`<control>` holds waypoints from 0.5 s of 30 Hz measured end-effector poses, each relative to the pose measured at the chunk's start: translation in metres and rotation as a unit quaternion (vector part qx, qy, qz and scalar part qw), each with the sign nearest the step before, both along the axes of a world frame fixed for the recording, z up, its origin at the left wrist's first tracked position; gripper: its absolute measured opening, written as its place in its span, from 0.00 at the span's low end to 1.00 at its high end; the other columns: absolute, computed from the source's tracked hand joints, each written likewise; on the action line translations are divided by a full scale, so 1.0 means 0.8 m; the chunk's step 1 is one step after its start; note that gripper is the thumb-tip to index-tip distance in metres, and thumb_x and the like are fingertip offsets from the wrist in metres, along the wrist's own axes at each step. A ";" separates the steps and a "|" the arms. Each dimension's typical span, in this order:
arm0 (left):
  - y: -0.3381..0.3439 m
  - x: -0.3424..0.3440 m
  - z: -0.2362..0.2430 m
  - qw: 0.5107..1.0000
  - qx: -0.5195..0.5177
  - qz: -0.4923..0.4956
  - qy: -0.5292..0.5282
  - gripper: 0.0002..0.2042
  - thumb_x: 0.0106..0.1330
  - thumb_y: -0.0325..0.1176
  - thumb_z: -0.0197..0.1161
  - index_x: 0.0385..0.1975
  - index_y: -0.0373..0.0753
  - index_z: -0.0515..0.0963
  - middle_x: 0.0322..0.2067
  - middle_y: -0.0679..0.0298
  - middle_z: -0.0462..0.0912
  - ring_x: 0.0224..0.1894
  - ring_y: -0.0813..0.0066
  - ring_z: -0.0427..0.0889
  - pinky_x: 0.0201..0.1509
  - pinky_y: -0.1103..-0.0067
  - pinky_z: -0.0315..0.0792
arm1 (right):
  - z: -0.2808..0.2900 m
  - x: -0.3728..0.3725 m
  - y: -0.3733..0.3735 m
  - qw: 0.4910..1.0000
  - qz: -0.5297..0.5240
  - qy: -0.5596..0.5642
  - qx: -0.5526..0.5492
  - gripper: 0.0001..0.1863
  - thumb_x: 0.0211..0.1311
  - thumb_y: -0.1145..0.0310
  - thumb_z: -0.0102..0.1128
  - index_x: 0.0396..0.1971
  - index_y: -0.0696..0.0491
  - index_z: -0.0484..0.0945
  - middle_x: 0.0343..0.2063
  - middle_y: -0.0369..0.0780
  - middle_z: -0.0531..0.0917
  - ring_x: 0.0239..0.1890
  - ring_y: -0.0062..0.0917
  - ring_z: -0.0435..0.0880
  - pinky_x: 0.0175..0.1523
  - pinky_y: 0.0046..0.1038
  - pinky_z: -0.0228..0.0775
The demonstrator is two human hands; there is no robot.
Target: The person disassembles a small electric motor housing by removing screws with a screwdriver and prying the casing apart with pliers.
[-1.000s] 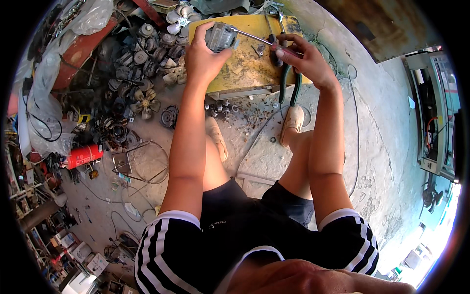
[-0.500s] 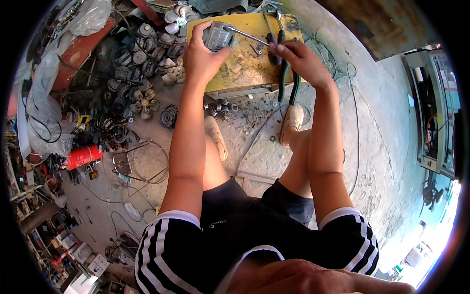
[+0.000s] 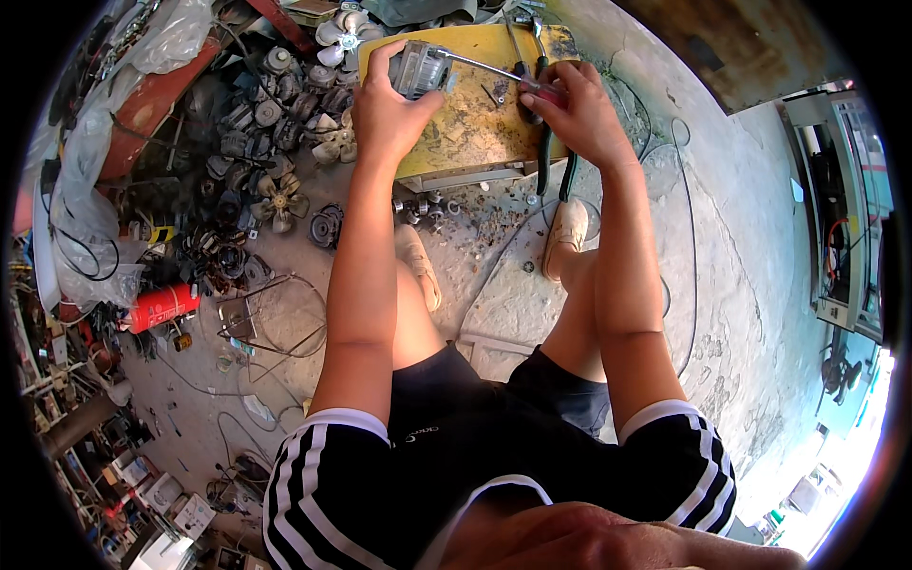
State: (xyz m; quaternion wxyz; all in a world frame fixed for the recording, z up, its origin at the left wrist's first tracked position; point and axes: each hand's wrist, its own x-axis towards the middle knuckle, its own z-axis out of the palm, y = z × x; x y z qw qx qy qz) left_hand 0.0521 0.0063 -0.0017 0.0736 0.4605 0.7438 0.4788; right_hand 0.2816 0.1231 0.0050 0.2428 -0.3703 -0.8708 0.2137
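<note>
My left hand (image 3: 388, 119) grips a small grey metal motor (image 3: 421, 71) over the yellow work surface (image 3: 461, 142), thumb on the near side and fingers around the far left. In my right hand (image 3: 591, 112) is a screwdriver with a red handle (image 3: 551, 93). Its long shaft (image 3: 486, 66) points left, and the tip meets the motor's upper right side. Pliers with dark green handles (image 3: 544, 163) lie beside my right hand, their handles hanging past the near edge. Another dark-handled tool (image 3: 522, 69) lies beside them. Small loose screws (image 3: 494, 94) rest between the motor and the pliers.
Left of the work surface lies a heap of old motors (image 3: 271, 112) with fan blades (image 3: 281, 201). A red cylinder (image 3: 163, 307) sits farther left. Small metal parts (image 3: 432, 206) lie on the floor before my shoes. A cable (image 3: 692, 237) runs along the floor at right.
My right hand has shifted slightly up, its fingers now wrapped farther round the screwdriver, and more of the red handle shows. My left hand and the motor have moved very slightly left.
</note>
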 end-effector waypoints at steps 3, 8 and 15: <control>0.000 0.000 -0.003 1.000 -0.006 0.004 0.029 0.34 0.44 0.38 0.72 0.57 0.48 0.71 0.45 0.54 0.84 0.47 0.50 0.78 0.52 0.63 0.73 | 0.020 -0.005 -0.009 0.998 -0.014 0.006 -0.059 0.25 0.61 0.50 0.66 0.50 0.53 0.79 0.38 0.46 0.80 0.46 0.38 0.80 0.52 0.34 0.71; 0.000 0.001 0.000 1.000 -0.020 0.001 0.023 0.35 0.45 0.38 0.72 0.58 0.45 0.71 0.47 0.53 0.83 0.48 0.55 0.82 0.52 0.68 0.74 | 0.005 0.001 0.000 0.997 0.006 -0.042 -0.064 0.21 0.63 0.55 0.66 0.48 0.55 0.78 0.39 0.46 0.82 0.45 0.40 0.81 0.51 0.34 0.73; -0.001 0.003 -0.003 1.000 -0.012 0.004 0.026 0.34 0.44 0.39 0.72 0.58 0.50 0.71 0.47 0.54 0.83 0.50 0.49 0.76 0.53 0.61 0.72 | 0.011 -0.007 -0.007 0.997 -0.012 0.025 -0.066 0.20 0.64 0.56 0.63 0.47 0.56 0.78 0.44 0.46 0.82 0.46 0.39 0.83 0.52 0.34 0.73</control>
